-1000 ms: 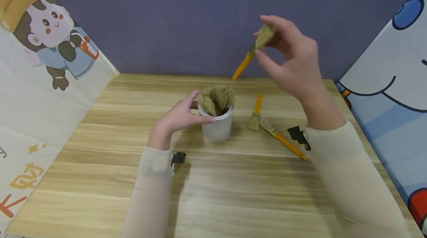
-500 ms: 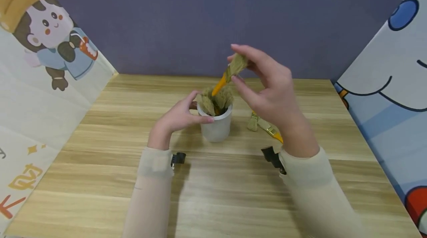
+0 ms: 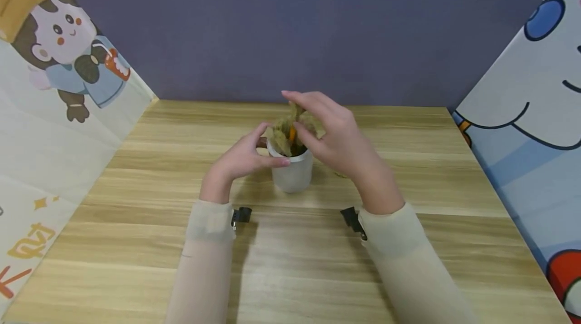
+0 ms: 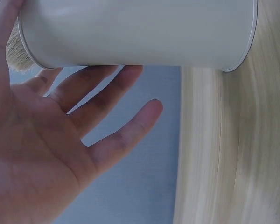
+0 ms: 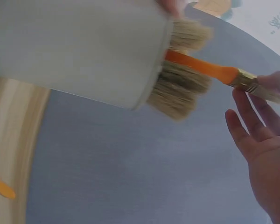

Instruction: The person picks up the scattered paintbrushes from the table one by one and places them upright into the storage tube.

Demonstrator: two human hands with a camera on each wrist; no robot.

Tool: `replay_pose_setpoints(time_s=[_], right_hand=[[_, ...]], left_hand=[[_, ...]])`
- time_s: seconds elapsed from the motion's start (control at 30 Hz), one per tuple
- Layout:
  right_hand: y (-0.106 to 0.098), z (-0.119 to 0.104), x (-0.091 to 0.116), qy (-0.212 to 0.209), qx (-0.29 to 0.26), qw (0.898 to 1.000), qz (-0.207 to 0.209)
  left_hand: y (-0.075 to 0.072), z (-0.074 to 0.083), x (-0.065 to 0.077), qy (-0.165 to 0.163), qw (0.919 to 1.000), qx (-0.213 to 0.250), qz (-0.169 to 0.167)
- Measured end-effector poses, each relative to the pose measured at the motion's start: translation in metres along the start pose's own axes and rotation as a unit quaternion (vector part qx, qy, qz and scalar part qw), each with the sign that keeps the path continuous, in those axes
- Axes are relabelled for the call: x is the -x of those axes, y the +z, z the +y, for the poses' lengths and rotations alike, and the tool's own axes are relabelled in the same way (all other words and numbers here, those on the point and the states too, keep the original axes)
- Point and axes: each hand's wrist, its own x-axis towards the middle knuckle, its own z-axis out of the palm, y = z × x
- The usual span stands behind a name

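Note:
A white cup (image 3: pixel 292 177) stands upright on the table, several paintbrushes inside it with their tan bristles (image 5: pixel 177 105) sticking out of the top. My left hand (image 3: pixel 238 160) grips the cup near its rim, thumb in front and fingers reaching behind. In the left wrist view those fingers lie along the cup's side (image 4: pixel 140 32). Just over the opening, my right hand (image 3: pixel 342 135) pinches another paintbrush (image 5: pixel 224 73) at its metal band and bristle end. That brush's orange handle points down into the cup among the other bristles.
A paintbrush handle (image 5: pixel 2 187) lies on the table, at the lower left of the right wrist view; the right hand mostly hides that area from the head. Behind the wooden table (image 3: pixel 290 263) rises a blue-grey wall (image 3: pixel 218 31), with printed cartoon panels (image 3: pixel 68 61) at both sides.
My right hand has come down and left with the paintbrush, from above the table's right to the cup, and the handle has entered it. The left hand keeps its hold on the cup.

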Motion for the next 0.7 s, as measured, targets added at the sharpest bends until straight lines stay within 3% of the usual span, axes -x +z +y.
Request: replay_pose_setpoints(time_s=[0.23, 0.4, 0.53, 0.7], right_hand=[[0.013, 0.008, 0.003, 0.065, 0.011, 0.995, -0.077], [0.022, 0.014, 0.006, 0.087, 0.057, 0.987, -0.127], [0.026, 0.016, 0.009, 0.100, 0.074, 0.984, -0.126], [0.030, 0.018, 0.011, 0.112, 0.088, 0.986, -0.085]], left_hand=[[-0.001, 0.001, -0.001, 0.002, 1.0000, 0.000, -0.004], [0.000, 0.000, -0.001, 0.000, 1.0000, -0.003, -0.004], [0.000, 0.001, -0.001, -0.003, 1.0000, -0.008, -0.003], [0.000, 0.001, -0.001, -0.012, 0.9999, -0.009, -0.001]])
